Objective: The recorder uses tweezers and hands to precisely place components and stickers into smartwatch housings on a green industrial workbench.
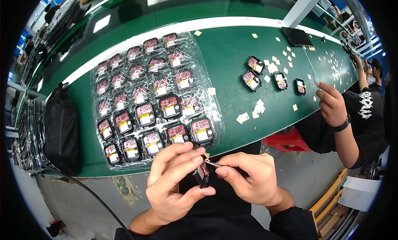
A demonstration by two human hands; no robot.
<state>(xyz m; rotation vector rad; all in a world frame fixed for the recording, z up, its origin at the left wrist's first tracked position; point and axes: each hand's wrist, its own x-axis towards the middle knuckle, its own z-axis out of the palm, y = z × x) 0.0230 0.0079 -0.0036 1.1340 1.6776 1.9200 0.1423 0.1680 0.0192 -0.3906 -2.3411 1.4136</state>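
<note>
left hand (176, 188) closed with fingertips around small black case (203, 176), which stands tilted between thumb and fingers, right hand (252, 173) pinching thin metal tweezers (214, 163), their tip at the case's upper end, clear tray (216, 115) beyond the grip

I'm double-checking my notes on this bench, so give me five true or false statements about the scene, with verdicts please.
1. The person's left hand holds a small black-framed module with a reddish circuit board. True.

2. The person's right hand is empty. False: it holds a slim metal tool, its tip at the module.

3. A clear plastic tray with many compartments lies on the smooth green tabletop. True.

4. A black mesh-textured object sits to the right of the tray. False: it sits to the left of the tray.

5. Four black-framed modules lie on the tabletop outside the tray. True.
</note>
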